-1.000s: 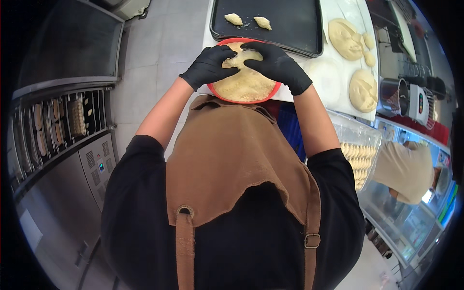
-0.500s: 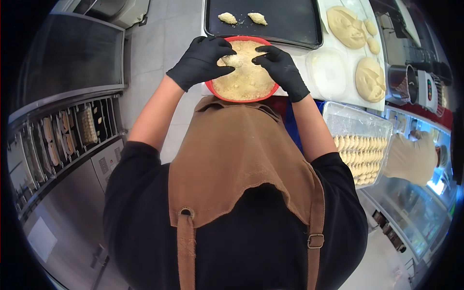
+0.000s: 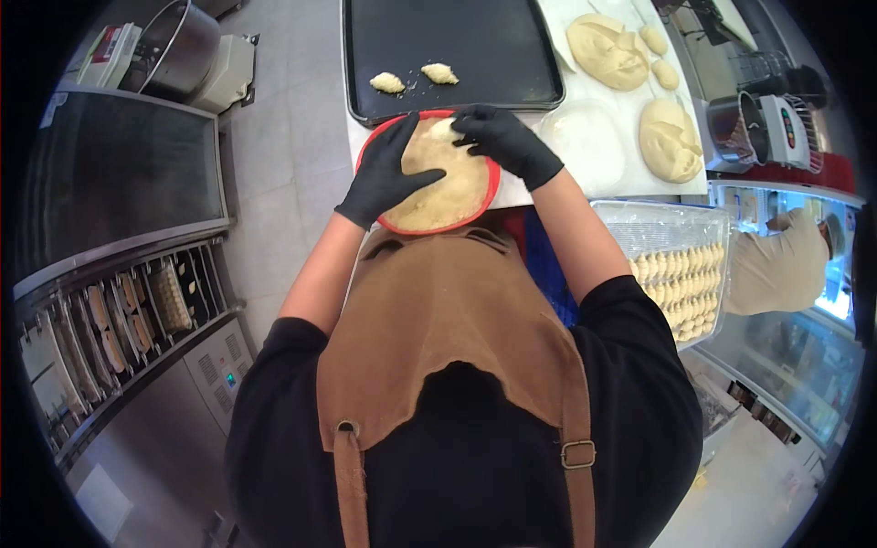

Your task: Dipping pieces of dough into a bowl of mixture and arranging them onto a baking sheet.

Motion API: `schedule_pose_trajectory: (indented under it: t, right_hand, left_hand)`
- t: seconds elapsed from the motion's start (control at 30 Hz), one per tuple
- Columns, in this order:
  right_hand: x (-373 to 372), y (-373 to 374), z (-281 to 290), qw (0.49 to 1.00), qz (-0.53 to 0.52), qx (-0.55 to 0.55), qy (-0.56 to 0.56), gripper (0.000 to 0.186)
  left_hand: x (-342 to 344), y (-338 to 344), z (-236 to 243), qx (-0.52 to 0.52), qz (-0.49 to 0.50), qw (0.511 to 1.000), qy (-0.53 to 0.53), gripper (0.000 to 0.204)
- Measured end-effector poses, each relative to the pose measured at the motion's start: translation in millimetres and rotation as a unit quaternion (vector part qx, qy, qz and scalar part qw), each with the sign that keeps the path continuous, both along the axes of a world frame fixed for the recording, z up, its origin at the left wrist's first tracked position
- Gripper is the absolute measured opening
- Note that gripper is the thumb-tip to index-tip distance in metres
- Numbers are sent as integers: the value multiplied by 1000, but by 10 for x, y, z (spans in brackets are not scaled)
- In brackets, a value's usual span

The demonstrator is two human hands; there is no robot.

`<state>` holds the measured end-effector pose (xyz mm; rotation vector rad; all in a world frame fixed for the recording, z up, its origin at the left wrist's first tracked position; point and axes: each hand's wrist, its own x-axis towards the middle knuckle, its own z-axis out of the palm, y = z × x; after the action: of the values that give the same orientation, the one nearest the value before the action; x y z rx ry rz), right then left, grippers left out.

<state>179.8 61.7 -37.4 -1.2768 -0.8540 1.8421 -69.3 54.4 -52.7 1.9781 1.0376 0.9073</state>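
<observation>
Bends the black-gloved right hand [image 3: 504, 144] with fingertips at the right edge of a small, whitish, rough lump of dough [image 3: 444, 130]; cannot tell whether pinched. Has that lump in the far part of a shallow, round, red-rimmed bowl [image 3: 494, 187] holding fine, pale-yellow crumbs [image 3: 438, 203]. Spreads the black-gloved left hand [image 3: 384, 173] across the bowl's left rim, thumb apart from the fingers and over the crumbs. Faces, just beyond, a black rectangular baking tray [image 3: 457, 41] bearing two crumb-coated oval dough pieces [image 3: 439, 73]. Has, farther right on the white tabletop [image 3: 630, 11], two large, smooth, beige dough mounds [image 3: 670, 142] and two small dough balls [image 3: 665, 74]. Wears a brown cloth apron [image 3: 438, 301].
</observation>
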Motion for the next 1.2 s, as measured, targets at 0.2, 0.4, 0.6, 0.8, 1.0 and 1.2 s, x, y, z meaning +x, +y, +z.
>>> schedule_pose_trajectory:
  t: [0.2, 0.4, 0.6, 0.8, 1.0, 1.2]
  right_hand:
    - [788, 895, -312, 985, -62, 64, -146, 25]
    - [693, 1272, -476, 986, -113, 11, -123, 31]
    - [482, 1150, -304, 896, -69, 49, -436, 39]
    - [589, 1210, -439, 701, 109, 310, -634, 41]
    - [731, 1128, -486, 714, 102, 304, -623, 37]
    - [482, 705, -551, 735, -121, 404, -531, 42]
  left_hand:
    - [-53, -130, -358, 136, -22, 980, 141, 56]
    - [-20, -116, -360, 160, -11, 972, 172, 50]
    - [-52, -149, -374, 151, 0, 975, 161, 46]
    - [12, -163, -360, 140, -3, 979, 146, 41]
    - [46, -175, -312, 139, -32, 979, 144, 40]
    - [-33, -76, -535, 122, -92, 979, 139, 48]
